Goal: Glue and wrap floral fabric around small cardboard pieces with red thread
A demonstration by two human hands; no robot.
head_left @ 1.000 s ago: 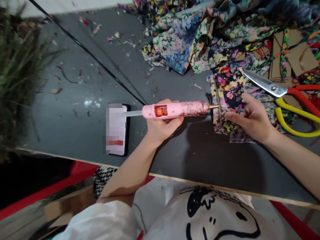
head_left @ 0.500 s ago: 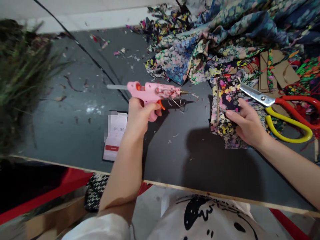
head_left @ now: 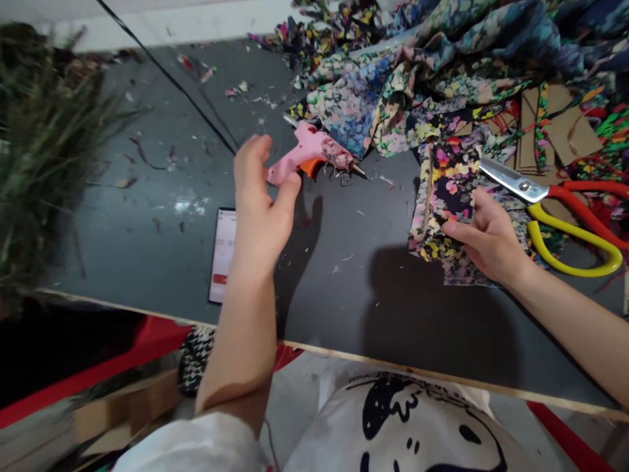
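Note:
A pink glue gun (head_left: 307,147) with an orange trigger lies on its side on the dark table, its nozzle pointing right. Just to its left is my left hand (head_left: 265,203), fingers apart and curved, holding nothing; the thumb is close to the gun's handle. My right hand (head_left: 491,239) pinches a piece of floral fabric (head_left: 449,190), dark with yellow and pink flowers, with a thin brown edge along its left side. Another floral piece (head_left: 466,270) lies partly under that hand. Scissors (head_left: 525,187) with one red and one yellow handle rest right beside it.
Crumpled floral cloth (head_left: 344,98) is heaped along the back right, by cardboard pieces (head_left: 550,131). Dried grass (head_left: 44,157) lies at the left. A phone (head_left: 223,259) is partly behind my left forearm. A black cord (head_left: 167,75) crosses the back left. The table's front edge (head_left: 403,368) runs below.
My left hand has let go of the glue gun, which now lies farther back on the table, tilted. My right hand still holds the fabric in nearly the same place.

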